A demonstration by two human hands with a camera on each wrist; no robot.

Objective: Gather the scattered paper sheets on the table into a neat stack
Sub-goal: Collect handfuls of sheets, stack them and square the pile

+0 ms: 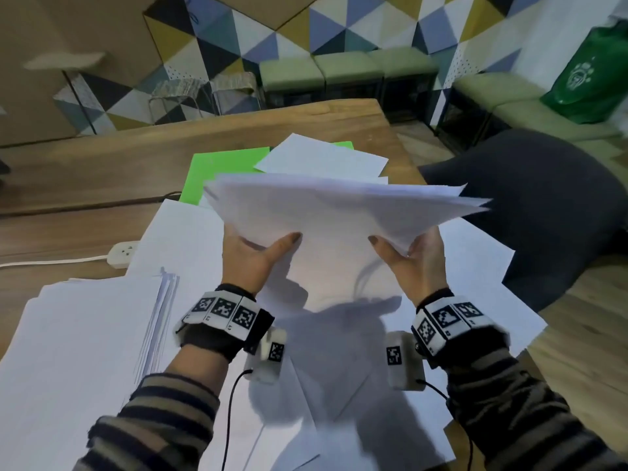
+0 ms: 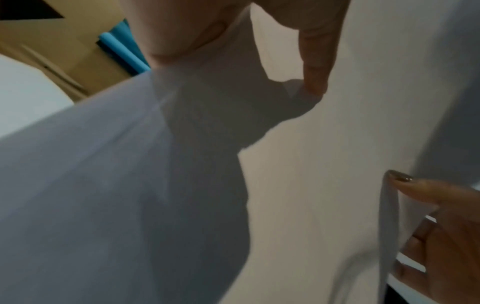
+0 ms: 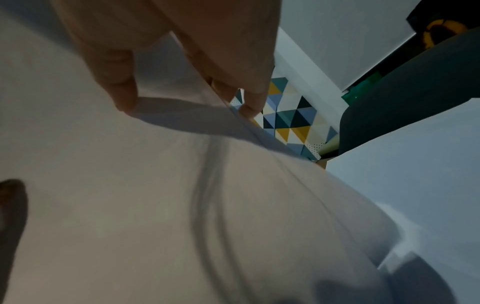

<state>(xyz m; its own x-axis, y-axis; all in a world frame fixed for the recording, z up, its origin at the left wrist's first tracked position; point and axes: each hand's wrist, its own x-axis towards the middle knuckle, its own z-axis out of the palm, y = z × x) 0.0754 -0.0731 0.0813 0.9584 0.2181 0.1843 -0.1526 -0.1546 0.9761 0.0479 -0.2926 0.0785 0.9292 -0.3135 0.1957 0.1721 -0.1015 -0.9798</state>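
Note:
I hold a bundle of white sheets (image 1: 339, 212) up above the wooden table (image 1: 102, 171), tilted toward me, its far edges fanned unevenly. My left hand (image 1: 255, 256) grips its near left edge, thumb on top and fingers hidden beneath. My right hand (image 1: 411, 256) grips the near right edge the same way. The left wrist view shows my left thumb (image 2: 315, 67) on the paper (image 2: 311, 154). In the right wrist view, the right thumb (image 3: 114, 78) presses the paper (image 3: 155, 185). More loose white sheets (image 1: 339, 385) lie under my wrists. A rough pile (image 1: 85, 334) lies at left.
Green sheets (image 1: 221, 168) and a white sheet (image 1: 323, 158) lie further back. A white power strip (image 1: 122, 254) with its cable sits at the left. A dark chair (image 1: 543, 205) stands by the table's right edge, where sheets (image 1: 475, 266) overhang. Green stools (image 1: 346, 69) line the patterned wall.

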